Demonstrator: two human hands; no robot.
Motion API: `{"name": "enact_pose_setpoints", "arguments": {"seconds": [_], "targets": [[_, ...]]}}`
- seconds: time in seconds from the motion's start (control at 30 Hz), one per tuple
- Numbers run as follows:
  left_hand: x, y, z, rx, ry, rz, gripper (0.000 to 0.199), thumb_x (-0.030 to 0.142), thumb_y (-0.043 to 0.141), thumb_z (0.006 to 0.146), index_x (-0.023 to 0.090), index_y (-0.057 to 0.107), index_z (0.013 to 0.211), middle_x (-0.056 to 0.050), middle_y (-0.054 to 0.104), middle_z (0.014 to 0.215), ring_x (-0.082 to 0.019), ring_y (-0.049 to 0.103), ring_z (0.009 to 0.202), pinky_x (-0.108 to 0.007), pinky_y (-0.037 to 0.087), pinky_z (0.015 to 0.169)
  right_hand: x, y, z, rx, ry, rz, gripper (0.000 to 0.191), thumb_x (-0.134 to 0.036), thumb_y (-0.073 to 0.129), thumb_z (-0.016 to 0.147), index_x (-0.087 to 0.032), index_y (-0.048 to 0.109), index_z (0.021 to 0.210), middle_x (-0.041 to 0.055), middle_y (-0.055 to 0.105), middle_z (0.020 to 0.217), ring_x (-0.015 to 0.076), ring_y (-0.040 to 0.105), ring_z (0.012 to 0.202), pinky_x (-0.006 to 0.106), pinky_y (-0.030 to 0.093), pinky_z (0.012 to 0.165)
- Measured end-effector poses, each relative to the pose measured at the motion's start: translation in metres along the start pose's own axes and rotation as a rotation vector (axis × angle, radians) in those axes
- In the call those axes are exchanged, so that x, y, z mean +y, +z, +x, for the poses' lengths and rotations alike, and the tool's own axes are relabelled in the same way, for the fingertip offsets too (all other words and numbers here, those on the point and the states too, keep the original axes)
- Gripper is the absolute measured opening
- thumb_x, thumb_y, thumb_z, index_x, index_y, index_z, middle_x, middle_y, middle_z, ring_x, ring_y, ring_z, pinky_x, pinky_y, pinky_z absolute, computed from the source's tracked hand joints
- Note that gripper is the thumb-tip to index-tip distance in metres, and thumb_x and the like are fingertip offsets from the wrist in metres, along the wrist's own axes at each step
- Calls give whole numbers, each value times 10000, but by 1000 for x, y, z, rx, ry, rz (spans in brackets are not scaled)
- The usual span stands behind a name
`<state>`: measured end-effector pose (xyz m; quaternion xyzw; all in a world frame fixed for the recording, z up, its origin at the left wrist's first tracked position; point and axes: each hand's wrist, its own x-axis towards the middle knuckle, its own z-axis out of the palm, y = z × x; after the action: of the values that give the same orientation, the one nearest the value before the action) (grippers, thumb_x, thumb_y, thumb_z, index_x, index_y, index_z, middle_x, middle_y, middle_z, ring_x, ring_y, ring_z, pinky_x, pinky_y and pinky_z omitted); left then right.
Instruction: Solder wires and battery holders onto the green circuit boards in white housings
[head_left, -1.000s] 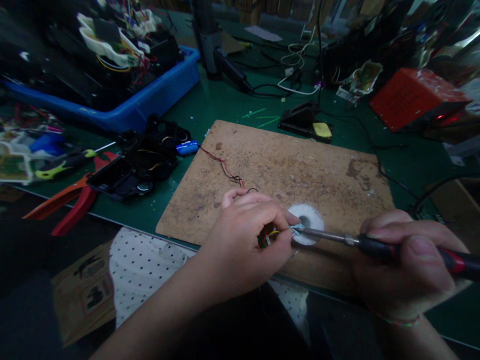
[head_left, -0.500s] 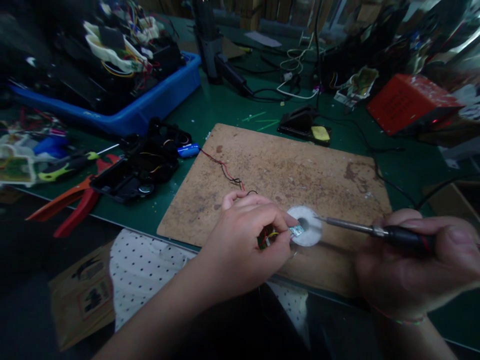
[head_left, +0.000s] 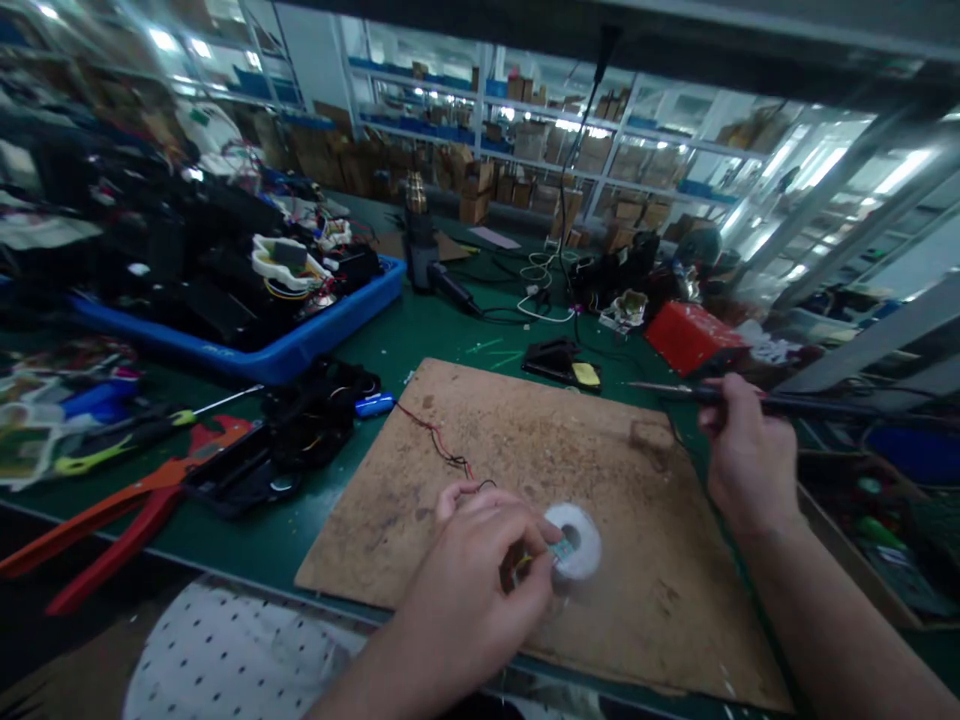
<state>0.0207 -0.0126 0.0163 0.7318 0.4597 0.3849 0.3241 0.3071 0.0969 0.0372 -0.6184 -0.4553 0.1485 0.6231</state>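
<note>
My left hand [head_left: 487, 565] rests at the front of the brown board [head_left: 517, 420], thumb and index finger pinching a small circuit board [head_left: 562, 550] with thin wires. The circuit board lies over a white ring-shaped roll [head_left: 583, 550], perhaps solder or tape; I cannot tell which. Red and black wires [head_left: 450, 458] run from beneath the hand to a blue cylindrical battery [head_left: 374, 404]. In my right hand [head_left: 750, 460] is a soldering iron [head_left: 705, 393], raised past the board's right edge. Its thin tip points left, near a black iron stand [head_left: 551, 357] with a yellow sponge [head_left: 586, 374].
On the left are red-handled pliers [head_left: 150, 500], a screwdriver [head_left: 142, 435], black housing parts [head_left: 292, 430] and a full blue tray [head_left: 300, 345]. A heat gun [head_left: 424, 250] stands behind. A red box [head_left: 691, 338] sits back right, an open carton [head_left: 862, 560] at right.
My right hand has lifted the soldering iron away from the circuit board, back toward the stand. My left hand keeps its pinch. The head view has tilted up, showing shelves behind.
</note>
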Motion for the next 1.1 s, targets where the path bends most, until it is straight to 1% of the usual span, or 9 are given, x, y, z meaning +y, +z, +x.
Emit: {"name": "enact_pose_setpoints", "arguments": {"seconds": [0.13, 0.27, 0.47, 0.6, 0.7, 0.83, 0.97, 1.03, 1.1], "targets": [[-2, 2, -2, -2, 7, 15, 155, 94, 618, 821, 237, 606, 765, 77, 779, 941, -193, 706, 958, -520, 272, 1077, 12, 47, 62, -16, 39, -122, 357, -484, 607, 976, -146, 648, 867, -24, 605, 739, 105, 576, 657, 279, 518, 668], [-4, 2, -3, 3, 14, 42, 157, 86, 613, 815, 235, 612, 766, 55, 782, 950, -206, 710, 951, -539, 285, 1086, 21, 92, 92, -145, 92, -229, 345, -468, 624, 974, -139, 668, 1067, 36, 690, 1008, 166, 676, 877, 349, 589, 791], [-5, 2, -5, -37, 43, 95, 142, 111, 583, 846, 233, 615, 780, 4, 790, 982, -236, 712, 985, -566, 332, 1073, 27, 143, 76, -433, 157, -299, 337, -423, 620, 983, -187, 646, 1222, 83, 661, 1240, 206, 666, 1056, 409, 590, 911], [-19, 2, -5, -86, 125, 251, 107, 222, 589, 902, 255, 656, 825, -35, 803, 1044, -270, 718, 1017, -548, 404, 1009, 25, 141, 43, -513, 171, -308, 365, -428, 620, 983, -166, 632, 1238, 86, 666, 1214, 199, 674, 1028, 409, 597, 885], [-30, 2, -4, -93, 167, 324, 131, 303, 591, 929, 275, 681, 838, -17, 804, 1073, -279, 726, 1031, -541, 425, 988, 23, 99, 14, -550, 125, -335, 355, -433, 606, 992, -170, 635, 1230, 82, 677, 1178, 181, 680, 981, 385, 604, 851], [-35, 1, -4, -95, 193, 335, 140, 364, 602, 933, 293, 703, 866, 5, 803, 1094, -282, 731, 1034, -560, 417, 1017, 16, -22, -4, -517, 21, -489, 332, -421, 635, 977, -173, 655, 1197, 76, 687, 1167, 183, 679, 1002, 400, 595, 890], [-29, -2, -2, -90, 194, 318, 157, 399, 618, 927, 292, 713, 861, 6, 803, 1094, -290, 732, 1053, -554, 443, 1011, 12, -159, 31, -292, 57, -795, 318, -415, 616, 987, -167, 652, 1184, 78, 679, 1172, 192, 673, 1016, 413, 588, 902], [-26, -4, -1, -90, 188, 312, 161, 403, 628, 920, 287, 715, 848, -1, 804, 1093, -291, 732, 1055, -532, 472, 988, 16, -206, 54, -220, 101, -938, 303, -399, 618, 987, -184, 651, 1198, 85, 667, 1218, 193, 664, 1044, 412, 585, 917], [-23, -5, -1, -96, 171, 308, 162, 407, 627, 919, 291, 717, 852, -1, 803, 1100, -295, 732, 1058, -538, 481, 985, 27, -232, 71, -202, 130, -1045, 318, -397, 626, 982, -186, 645, 1219, 88, 657, 1248, 204, 660, 1072, 420, 583, 928]]}}
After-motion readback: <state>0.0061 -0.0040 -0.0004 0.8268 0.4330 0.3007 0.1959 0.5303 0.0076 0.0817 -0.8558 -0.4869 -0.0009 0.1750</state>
